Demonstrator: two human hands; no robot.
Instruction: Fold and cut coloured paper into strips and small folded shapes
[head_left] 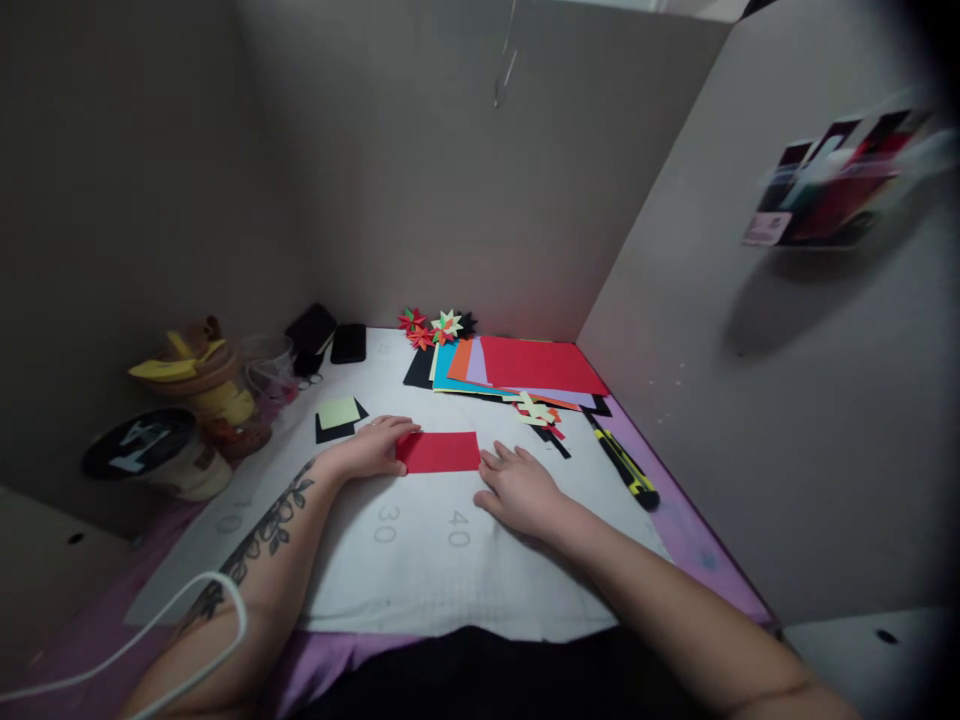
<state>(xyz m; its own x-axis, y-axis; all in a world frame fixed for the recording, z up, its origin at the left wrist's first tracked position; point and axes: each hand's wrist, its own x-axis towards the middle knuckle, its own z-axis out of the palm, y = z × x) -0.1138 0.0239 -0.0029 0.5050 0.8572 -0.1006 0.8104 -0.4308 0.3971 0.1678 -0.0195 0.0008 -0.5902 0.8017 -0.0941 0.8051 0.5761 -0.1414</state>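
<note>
A red paper rectangle (439, 453) lies flat on the white, number-printed mat, its long side running left to right. My left hand (375, 447) grips its left end, thumb at the lower corner and fingers at the upper one. At the right end, my right hand (519, 487) has its fingers apart, with the fingertips at the paper's edge. Beyond my left hand sit a pale green paper square (339, 412) and a black paper square (330, 435) partly under it. Small paper strips (536, 410) in cream, orange, red and black form a pile past my right hand.
A stack of coloured sheets (544, 365) lies at the back, beside folded paper stars (442, 327). On the right is a yellow-and-black utility knife (626, 465). Pots (191, 385), a round-lidded tub (161, 455) and a black phone-like object (349, 343) stand left. A white cable (236, 610) crosses my left forearm.
</note>
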